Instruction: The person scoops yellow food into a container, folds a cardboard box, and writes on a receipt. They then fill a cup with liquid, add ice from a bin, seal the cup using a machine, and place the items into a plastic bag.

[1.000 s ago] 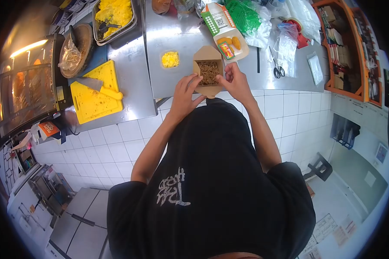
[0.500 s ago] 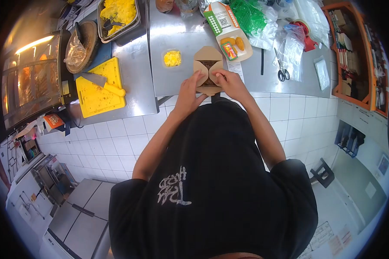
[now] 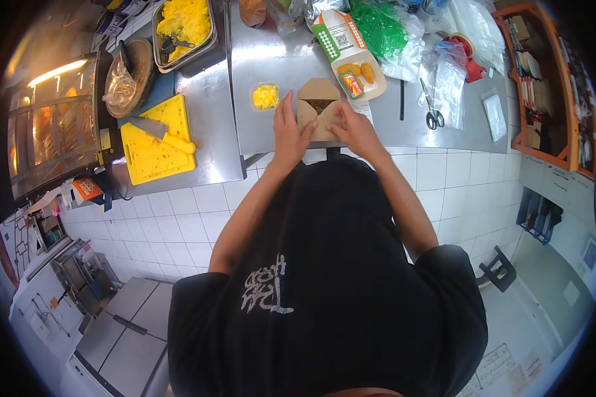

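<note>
A brown cardboard box (image 3: 319, 90) stands on the steel table near its front edge. Its near flap is folded inward over the side flaps, the far flap stands up, and dark food shows through the gap. My left hand (image 3: 290, 134) grips the box's left side, thumb on the near flap. My right hand (image 3: 355, 131) holds the right side, its thumb and fingers pressed on the flap. Left of the box sits a small tub of yellow food (image 3: 265, 96). Behind it to the right, an open carton (image 3: 375, 85) holds fried pieces and a colourful packet.
A yellow cutting board (image 3: 153, 159) with a knife (image 3: 159, 131) lies at the left, below a tray of yellow food (image 3: 212, 40). Black-handled scissors (image 3: 434, 119), plastic bags (image 3: 487, 40) and an orange shelf (image 3: 567, 149) are at the right.
The near flap of the box has been folded up and inward. My left hand has turned more upright along the box's side, and both thumbs have moved onto the near flap.
</note>
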